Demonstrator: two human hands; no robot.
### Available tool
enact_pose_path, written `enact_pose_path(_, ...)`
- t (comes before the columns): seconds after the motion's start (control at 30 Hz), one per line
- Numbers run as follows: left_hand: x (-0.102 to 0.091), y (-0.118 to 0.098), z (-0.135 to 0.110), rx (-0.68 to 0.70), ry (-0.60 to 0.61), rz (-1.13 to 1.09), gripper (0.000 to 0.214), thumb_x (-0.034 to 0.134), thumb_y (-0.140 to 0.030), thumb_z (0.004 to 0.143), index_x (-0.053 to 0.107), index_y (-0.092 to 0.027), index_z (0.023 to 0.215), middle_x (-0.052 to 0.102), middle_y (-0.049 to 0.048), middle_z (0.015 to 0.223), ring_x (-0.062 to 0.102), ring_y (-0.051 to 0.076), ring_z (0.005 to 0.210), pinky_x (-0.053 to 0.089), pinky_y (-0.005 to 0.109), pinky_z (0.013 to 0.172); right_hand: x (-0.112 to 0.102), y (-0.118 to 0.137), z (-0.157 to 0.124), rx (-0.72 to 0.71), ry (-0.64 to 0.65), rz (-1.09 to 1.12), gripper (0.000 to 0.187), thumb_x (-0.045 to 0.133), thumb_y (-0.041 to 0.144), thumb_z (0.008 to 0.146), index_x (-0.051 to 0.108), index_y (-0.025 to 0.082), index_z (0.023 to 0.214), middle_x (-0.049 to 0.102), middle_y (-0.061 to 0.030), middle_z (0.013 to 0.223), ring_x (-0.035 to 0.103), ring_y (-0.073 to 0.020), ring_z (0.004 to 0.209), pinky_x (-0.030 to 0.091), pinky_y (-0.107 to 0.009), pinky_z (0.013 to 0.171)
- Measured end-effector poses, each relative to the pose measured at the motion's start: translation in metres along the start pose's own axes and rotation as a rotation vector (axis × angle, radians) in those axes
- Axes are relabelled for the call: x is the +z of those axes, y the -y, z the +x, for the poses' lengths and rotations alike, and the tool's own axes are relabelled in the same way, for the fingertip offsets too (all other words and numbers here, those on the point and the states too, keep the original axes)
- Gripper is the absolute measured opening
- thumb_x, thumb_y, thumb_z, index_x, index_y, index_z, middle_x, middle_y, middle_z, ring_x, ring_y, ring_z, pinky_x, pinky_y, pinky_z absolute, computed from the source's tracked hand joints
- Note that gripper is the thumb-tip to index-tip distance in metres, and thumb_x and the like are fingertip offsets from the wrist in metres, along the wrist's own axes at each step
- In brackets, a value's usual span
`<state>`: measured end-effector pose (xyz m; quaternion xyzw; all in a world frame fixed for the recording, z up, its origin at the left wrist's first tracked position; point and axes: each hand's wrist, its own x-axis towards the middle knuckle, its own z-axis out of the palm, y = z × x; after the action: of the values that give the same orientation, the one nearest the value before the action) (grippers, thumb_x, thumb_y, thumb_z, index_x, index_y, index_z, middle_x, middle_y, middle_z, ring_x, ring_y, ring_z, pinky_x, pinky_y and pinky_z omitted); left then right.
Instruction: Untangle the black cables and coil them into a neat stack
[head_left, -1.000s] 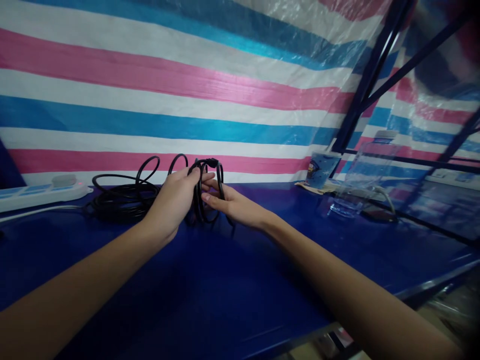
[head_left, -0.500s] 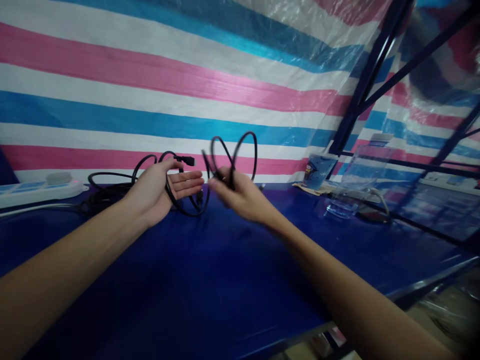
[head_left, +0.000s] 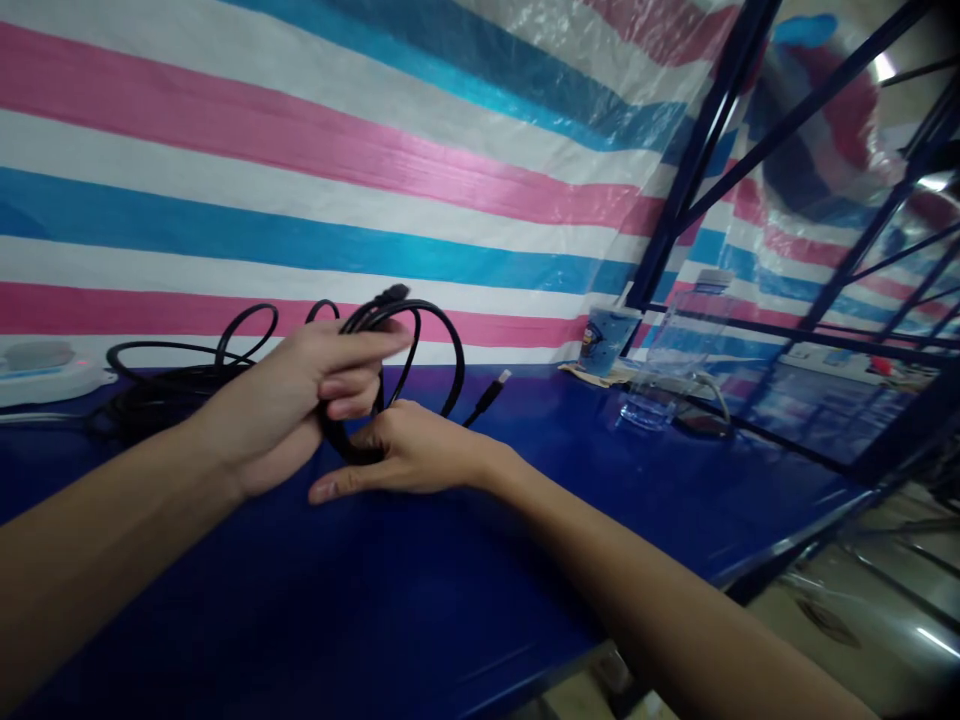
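Observation:
My left hand [head_left: 322,385] is closed around a coiled black cable [head_left: 452,345], its index finger lying along the upper loops. One black plug [head_left: 391,295] sticks up above that hand. The other end, a USB-type plug with a light metal tip [head_left: 491,392], points up and right behind my right wrist. My right hand [head_left: 409,450] is at the lower part of the coil, with the cable running between its thumb and fingers. Its thumb stretches out to the left, and the fingertips are partly hidden by the loops.
More black cable [head_left: 161,385] lies in a heap behind my left forearm on the blue table [head_left: 322,600]. At the far left is a white power strip [head_left: 56,375]. A patterned cup [head_left: 606,340] and a clear plastic bottle [head_left: 660,365] stand at the right, before blue metal bars [head_left: 694,165].
My right hand has brought its cable loops left and down to my left hand. My left hand, open with fingers spread before, is now closed on the coil. The view has shifted to the right.

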<state>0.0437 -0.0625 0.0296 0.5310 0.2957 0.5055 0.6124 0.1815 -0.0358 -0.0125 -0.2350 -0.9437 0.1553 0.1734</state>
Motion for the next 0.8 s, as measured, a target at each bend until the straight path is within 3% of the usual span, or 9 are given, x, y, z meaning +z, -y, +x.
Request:
enact_pose_path(0.13, -0.011, -0.008, 0.006, 0.104, -0.219, -0.142, 0.034, 0.05, -0.017, 0.088, 0.034, -0.019, 0.058, 0.02, -0.0088, 0.037, 0.018, 0.004, 0.033, 0.024, 0.017, 0.036, 0.001, 0.008, 0.0, -0.113, -0.402, -0.277, 0.037, 0.055, 0.052, 0.086, 0.056, 0.017, 0.073, 0.054, -0.0039, 0.072, 0.05, -0.0156, 0.073, 0.036, -0.028, 0.071)
enact_pose_path(0.2, -0.018, -0.015, 0.007, 0.175, -0.284, -0.177, 0.034, 0.043, -0.017, 0.092, 0.033, -0.019, 0.06, 0.021, -0.0085, 0.036, 0.017, 0.005, 0.034, 0.024, 0.017, 0.038, 0.001, 0.014, 0.0, 0.005, -0.588, -0.247, 0.04, 0.051, 0.052, 0.088, 0.057, 0.017, 0.071, 0.055, -0.0062, 0.072, 0.052, -0.018, 0.077, 0.038, -0.03, 0.074)
enact_pose_path(0.27, -0.023, -0.022, 0.007, 0.256, -0.326, -0.194, 0.033, 0.037, -0.017, 0.096, 0.036, -0.019, 0.063, 0.021, -0.0084, 0.036, 0.016, 0.005, 0.034, 0.023, 0.017, 0.038, 0.003, 0.017, 0.001, 0.238, -0.577, 0.0, 0.052, 0.045, 0.062, 0.086, 0.056, 0.016, 0.065, 0.053, -0.0061, 0.064, 0.053, -0.0174, 0.068, 0.04, -0.029, 0.065)
enact_pose_path(0.33, -0.025, -0.025, 0.006, 0.321, -0.327, -0.219, 0.035, 0.032, -0.02, 0.099, 0.038, -0.019, 0.064, 0.021, -0.0084, 0.036, 0.014, 0.006, 0.033, 0.02, 0.017, 0.037, 0.007, 0.015, 0.005, 0.429, -0.395, 0.44, 0.064, 0.038, 0.075, 0.08, 0.058, 0.015, 0.073, 0.057, -0.0066, 0.065, 0.054, -0.0169, 0.059, 0.042, -0.028, 0.054)
enact_pose_path(0.4, -0.022, -0.024, 0.005, 0.357, -0.284, -0.242, 0.037, 0.029, -0.023, 0.1, 0.04, -0.019, 0.065, 0.019, -0.0082, 0.036, 0.011, 0.006, 0.033, 0.019, 0.018, 0.036, 0.009, 0.01, 0.009, 0.456, -0.254, 0.909, 0.07, 0.032, 0.079, 0.079, 0.059, 0.016, 0.093, 0.065, -0.0099, 0.082, 0.06, -0.0186, 0.064, 0.047, -0.029, 0.051)
enact_pose_path(0.5, -0.012, -0.016, 0.0, 0.347, -0.182, -0.239, 0.039, 0.03, -0.028, 0.1, 0.043, -0.019, 0.065, 0.017, -0.008, 0.037, 0.01, 0.006, 0.032, 0.017, 0.019, 0.034, 0.007, 0.002, 0.015, 0.375, -0.388, 1.276, 0.048, 0.037, 0.06, 0.09, 0.055, 0.016, 0.1, 0.065, -0.0117, 0.1, 0.064, -0.018, 0.079, 0.054, -0.03, 0.066)
enact_pose_path(0.57, -0.004, -0.011, -0.003, 0.284, -0.092, -0.209, 0.04, 0.03, -0.034, 0.099, 0.045, -0.02, 0.065, 0.017, -0.0079, 0.037, 0.013, 0.006, 0.031, 0.019, 0.019, 0.034, 0.001, -0.003, 0.014, 0.413, -0.535, 1.251, 0.031, 0.038, 0.042, 0.095, 0.053, 0.015, 0.094, 0.065, -0.0106, 0.091, 0.063, -0.0159, 0.074, 0.054, -0.031, 0.068)
enact_pose_path(0.67, 0.003, -0.008, -0.006, 0.171, 0.039, -0.147, 0.045, 0.031, -0.048, 0.096, 0.047, -0.021, 0.063, 0.02, -0.0079, 0.036, 0.019, 0.005, 0.028, 0.026, 0.02, 0.035, -0.01, -0.015, 0.008, 0.47, -0.679, 0.88, 0.025, 0.036, 0.037, 0.097, 0.048, 0.016, 0.098, 0.063, -0.0057, 0.076, 0.059, -0.0136, 0.057, 0.051, -0.029, 0.055)
enact_pose_path(0.8, -0.003, -0.008, -0.004, 0.147, 0.061, -0.094, 0.046, 0.042, -0.058, 0.088, 0.053, -0.02, 0.064, 0.024, -0.0082, 0.038, 0.023, 0.004, 0.027, 0.03, 0.021, 0.036, -0.025, -0.029, -0.006, 0.387, -0.618, 0.335, 0.034, 0.04, 0.04, 0.096, 0.042, 0.016, 0.12, 0.06, -0.0022, 0.068, 0.055, -0.0121, 0.053, 0.046, -0.025, 0.049)
